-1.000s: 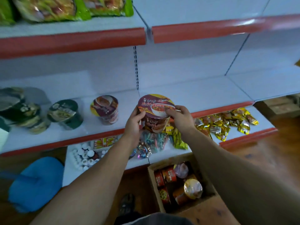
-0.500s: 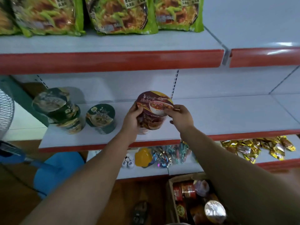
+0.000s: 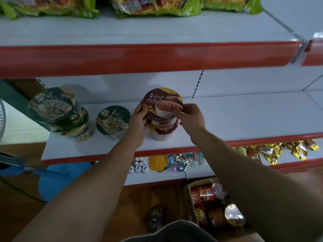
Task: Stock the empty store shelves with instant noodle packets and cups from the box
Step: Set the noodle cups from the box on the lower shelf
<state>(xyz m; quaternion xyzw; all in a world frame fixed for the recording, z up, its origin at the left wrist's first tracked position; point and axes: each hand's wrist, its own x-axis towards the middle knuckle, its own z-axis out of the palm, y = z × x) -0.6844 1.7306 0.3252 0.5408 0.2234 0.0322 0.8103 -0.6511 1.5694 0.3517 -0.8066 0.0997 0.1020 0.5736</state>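
Observation:
Both hands hold a dark red noodle cup point(image 3: 163, 105) with a yellow-edged lid, set on top of another red cup point(image 3: 161, 134) on the middle shelf point(image 3: 244, 119). My left hand point(image 3: 138, 123) grips its left side, my right hand point(image 3: 191, 117) its right rim. A green cup point(image 3: 112, 120) stands to the left, and stacked green cups point(image 3: 59, 110) lean further left. The cardboard box point(image 3: 189, 194) with more cups sits on the floor at lower right.
Green noodle packets point(image 3: 155, 5) lie on the top shelf. The bottom shelf holds small white bottles point(image 3: 139, 165), a yellow item point(image 3: 157, 162), shiny wrapped sweets point(image 3: 185, 160) and gold packets point(image 3: 279, 151). A blue object point(image 3: 57, 177) and a fan point(image 3: 2, 116) are at left.
The red cup has moved forward over the middle shelf and come down onto the other red cup. The view has shifted left and closer to the shelves.

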